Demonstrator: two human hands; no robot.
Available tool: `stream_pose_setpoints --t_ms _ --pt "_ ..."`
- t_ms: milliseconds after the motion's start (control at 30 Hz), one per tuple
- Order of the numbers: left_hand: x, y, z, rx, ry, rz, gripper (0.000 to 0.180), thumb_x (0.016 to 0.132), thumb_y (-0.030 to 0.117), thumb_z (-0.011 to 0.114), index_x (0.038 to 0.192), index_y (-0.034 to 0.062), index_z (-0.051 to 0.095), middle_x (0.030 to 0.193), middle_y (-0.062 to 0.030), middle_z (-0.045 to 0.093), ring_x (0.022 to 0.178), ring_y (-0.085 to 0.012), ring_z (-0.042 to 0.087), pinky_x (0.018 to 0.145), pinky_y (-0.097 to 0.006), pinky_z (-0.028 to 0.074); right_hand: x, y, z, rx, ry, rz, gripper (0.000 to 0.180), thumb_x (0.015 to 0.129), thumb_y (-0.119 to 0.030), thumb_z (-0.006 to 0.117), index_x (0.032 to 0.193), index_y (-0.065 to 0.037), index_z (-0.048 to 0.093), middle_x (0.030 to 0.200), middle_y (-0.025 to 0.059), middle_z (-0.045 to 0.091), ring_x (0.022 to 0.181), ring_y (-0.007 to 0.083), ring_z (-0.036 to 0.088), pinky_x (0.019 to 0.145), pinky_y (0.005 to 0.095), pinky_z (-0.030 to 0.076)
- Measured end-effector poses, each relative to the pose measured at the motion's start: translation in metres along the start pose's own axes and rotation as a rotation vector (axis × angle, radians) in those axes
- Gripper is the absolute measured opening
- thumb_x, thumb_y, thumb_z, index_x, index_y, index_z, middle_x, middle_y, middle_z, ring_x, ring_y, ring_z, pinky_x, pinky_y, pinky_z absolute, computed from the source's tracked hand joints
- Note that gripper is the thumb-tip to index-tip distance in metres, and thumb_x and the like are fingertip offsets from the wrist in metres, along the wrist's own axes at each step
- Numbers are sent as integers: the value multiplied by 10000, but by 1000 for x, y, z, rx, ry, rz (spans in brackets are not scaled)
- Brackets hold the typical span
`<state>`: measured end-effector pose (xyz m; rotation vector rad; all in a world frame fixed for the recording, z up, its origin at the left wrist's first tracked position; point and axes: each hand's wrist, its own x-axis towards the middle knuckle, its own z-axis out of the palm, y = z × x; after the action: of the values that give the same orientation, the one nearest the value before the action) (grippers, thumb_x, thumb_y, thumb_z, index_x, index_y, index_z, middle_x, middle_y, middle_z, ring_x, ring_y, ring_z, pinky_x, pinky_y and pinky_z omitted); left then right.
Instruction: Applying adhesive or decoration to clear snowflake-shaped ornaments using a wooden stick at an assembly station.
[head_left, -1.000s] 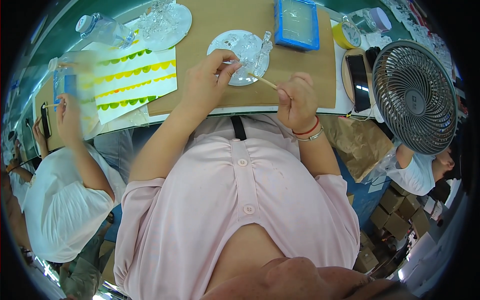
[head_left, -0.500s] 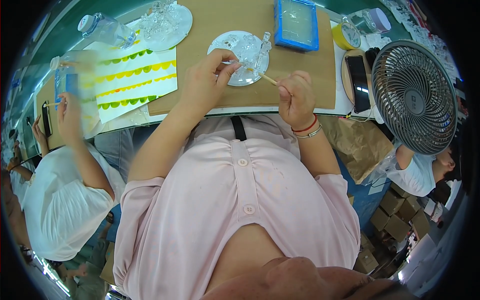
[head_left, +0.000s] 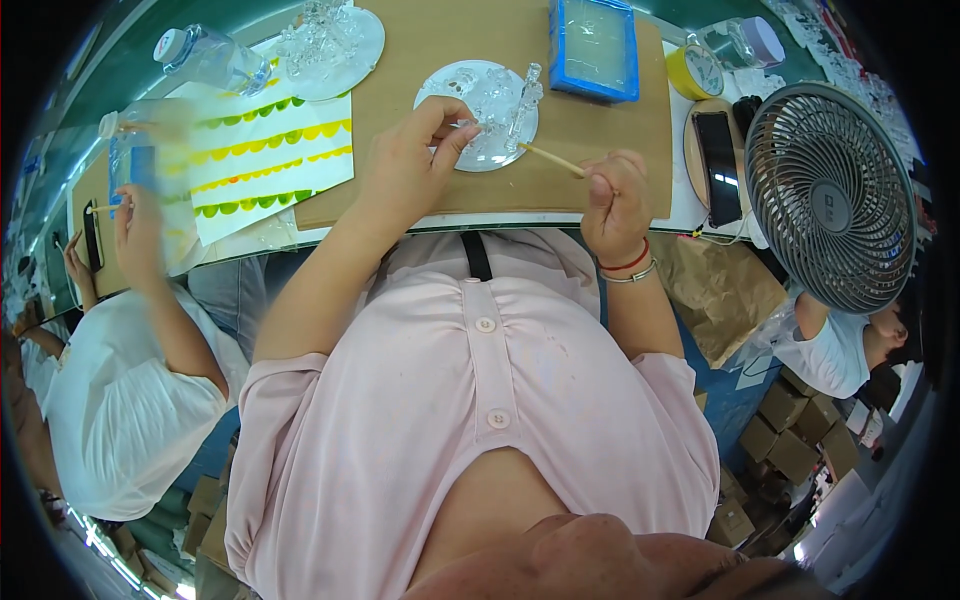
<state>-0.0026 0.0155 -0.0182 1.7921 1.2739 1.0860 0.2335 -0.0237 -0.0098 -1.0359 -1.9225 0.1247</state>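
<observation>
My left hand (head_left: 412, 165) is closed in a pinch at the left side of a round white plate (head_left: 489, 163). A small clear piece seems to be between its thumb and forefinger, mostly hidden by them. My right hand (head_left: 617, 205) is closed round a thin wooden stick (head_left: 555, 160) whose tip points left, near the plate's right edge. A gap shows between the stick's tip and my left fingertips. Several clear, glassy pieces lie on the plate, among them a tall clear figure (head_left: 525, 103) at its right.
Beyond the plate stands a blue-edged box (head_left: 594, 50). A fan (head_left: 830, 200), a phone (head_left: 714, 165) and a yellow tape roll (head_left: 694, 72) are on the right. Left are a patterned sheet (head_left: 275, 160), a second plate (head_left: 362, 70), a bottle (head_left: 210, 60) and a co-worker's hand (head_left: 138, 230).
My right hand has drawn back to the right with the stick, so its tip has come away from my left fingers. My left hand has hardly moved.
</observation>
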Motion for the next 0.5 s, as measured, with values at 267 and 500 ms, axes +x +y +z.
stream_pose_setpoints --t_ms 267,500 --pt "1 3 1 -18 0 -1 178 868 178 676 979 69 588 865 -114 689 747 -250 698 636 -323 545 14 8 -1 -87 7 -62 41 908 -68 567 885 -46 541 760 80 599 634 264 548 722 392 448" --pt "2 8 12 -4 15 23 174 857 176 686 944 61 587 834 -103 690 712 -249 696 600 -326 541 12 0 -7 -82 -14 -12 98 942 -113 539 884 -34 552 784 101 618 728 295 554 739 377 447"
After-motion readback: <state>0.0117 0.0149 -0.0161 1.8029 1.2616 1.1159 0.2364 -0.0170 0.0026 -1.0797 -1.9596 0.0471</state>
